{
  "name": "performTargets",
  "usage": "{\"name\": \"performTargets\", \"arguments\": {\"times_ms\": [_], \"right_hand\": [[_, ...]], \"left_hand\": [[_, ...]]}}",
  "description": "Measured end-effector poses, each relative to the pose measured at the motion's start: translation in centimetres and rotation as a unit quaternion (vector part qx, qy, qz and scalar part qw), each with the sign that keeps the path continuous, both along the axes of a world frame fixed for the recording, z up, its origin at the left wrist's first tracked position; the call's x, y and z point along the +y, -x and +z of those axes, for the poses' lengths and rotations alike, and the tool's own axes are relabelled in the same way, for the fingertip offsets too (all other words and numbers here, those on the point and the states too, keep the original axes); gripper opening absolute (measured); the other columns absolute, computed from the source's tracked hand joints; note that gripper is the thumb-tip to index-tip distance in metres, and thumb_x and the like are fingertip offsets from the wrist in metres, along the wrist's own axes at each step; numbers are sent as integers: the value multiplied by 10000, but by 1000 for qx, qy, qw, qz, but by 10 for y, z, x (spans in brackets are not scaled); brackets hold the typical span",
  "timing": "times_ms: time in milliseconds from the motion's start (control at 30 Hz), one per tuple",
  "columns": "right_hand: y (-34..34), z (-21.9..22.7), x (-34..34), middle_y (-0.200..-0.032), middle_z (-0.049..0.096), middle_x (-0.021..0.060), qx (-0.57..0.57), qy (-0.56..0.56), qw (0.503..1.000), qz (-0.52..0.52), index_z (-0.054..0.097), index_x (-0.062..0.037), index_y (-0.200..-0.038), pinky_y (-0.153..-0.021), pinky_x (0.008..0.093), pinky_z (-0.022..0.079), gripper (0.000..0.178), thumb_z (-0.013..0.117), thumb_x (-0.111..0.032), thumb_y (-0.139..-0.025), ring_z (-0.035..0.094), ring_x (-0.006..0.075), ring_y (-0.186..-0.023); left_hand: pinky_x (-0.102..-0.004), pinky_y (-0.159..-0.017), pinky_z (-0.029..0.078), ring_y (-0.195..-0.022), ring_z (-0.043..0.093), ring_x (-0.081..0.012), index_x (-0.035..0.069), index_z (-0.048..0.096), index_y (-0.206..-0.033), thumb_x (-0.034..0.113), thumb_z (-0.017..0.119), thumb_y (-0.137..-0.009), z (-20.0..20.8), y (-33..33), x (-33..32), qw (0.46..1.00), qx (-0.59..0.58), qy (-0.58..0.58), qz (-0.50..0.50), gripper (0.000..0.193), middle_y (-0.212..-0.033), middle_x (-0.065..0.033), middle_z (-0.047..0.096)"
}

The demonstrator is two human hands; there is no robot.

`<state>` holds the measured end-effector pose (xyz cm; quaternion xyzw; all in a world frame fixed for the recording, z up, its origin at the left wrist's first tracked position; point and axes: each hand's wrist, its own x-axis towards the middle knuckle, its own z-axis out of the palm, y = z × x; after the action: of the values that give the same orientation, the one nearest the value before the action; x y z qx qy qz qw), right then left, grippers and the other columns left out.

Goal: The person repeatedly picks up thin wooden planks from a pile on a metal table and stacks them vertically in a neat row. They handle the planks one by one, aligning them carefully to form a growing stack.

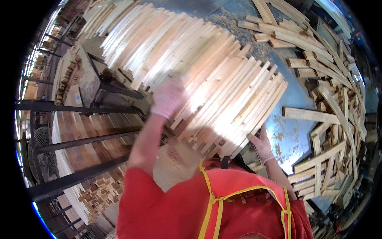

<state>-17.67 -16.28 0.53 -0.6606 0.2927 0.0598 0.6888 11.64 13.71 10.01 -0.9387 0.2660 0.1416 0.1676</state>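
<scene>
A long row of pale wooden slats [207, 79] lies side by side across the blue metal table, running from upper left to lower right with uneven ends. My left hand [169, 97], in a thin pale glove, is over the near ends of the slats at mid-row. Motion smears its fingers, so whether it grips a slat cannot be told. At the near right end of the row, my right hand [263, 148], also gloved, rests against the outermost slat. Its thumb and fingers are stretched apart, with the fingertips partly hidden by the slat.
Loose wood offcuts [318, 159] pile up on the right side of the blue metal table [280, 153], and sawdust covers parts of it. Black metal bars [91, 139] cross at left, over a stack of boards [99, 191]. A side table [85, 75] stands at upper left.
</scene>
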Motion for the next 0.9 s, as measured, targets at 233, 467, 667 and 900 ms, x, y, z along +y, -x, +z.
{"name": "performTargets", "arguments": {"times_ms": [233,467,667,900], "right_hand": [[1,-2,-24,-1461,605,178,40,-19,999,9,269,-22,-1677,-1085,391,504,890,756,-105,-937,604,274,-1284],[70,-107,-234,-763,496,2,-79,-130,898,-412,543,-138,-876,-641,330,455,249,669,-292,-1026,496,148,-668],[-34,-79,-332,-1147,682,102,-140,-109,852,-493,654,-30,-1269,-940,382,550,349,743,-208,-983,655,253,-1038],[11,4,-208,-1207,683,85,-68,21,954,-291,625,2,-1335,-964,373,550,426,744,-143,-952,669,224,-1089]], "left_hand": [[-515,-946,551,-1130,678,-424,80,632,-1345,307,618,-1004,-48,-98,82,954,-151,184,180,410,-1212,-214,710],[-518,-981,530,-1152,625,-450,62,561,-1460,195,734,-922,-43,72,60,876,-257,390,123,581,-1314,-217,626],[-439,-1159,452,-1393,555,-377,30,465,-1588,199,747,-977,-108,180,73,775,-145,474,392,694,-1575,-246,503],[-388,-1131,459,-1374,558,-269,23,414,-1608,300,687,-1045,-135,200,87,491,60,652,575,685,-1539,-149,557]]}}
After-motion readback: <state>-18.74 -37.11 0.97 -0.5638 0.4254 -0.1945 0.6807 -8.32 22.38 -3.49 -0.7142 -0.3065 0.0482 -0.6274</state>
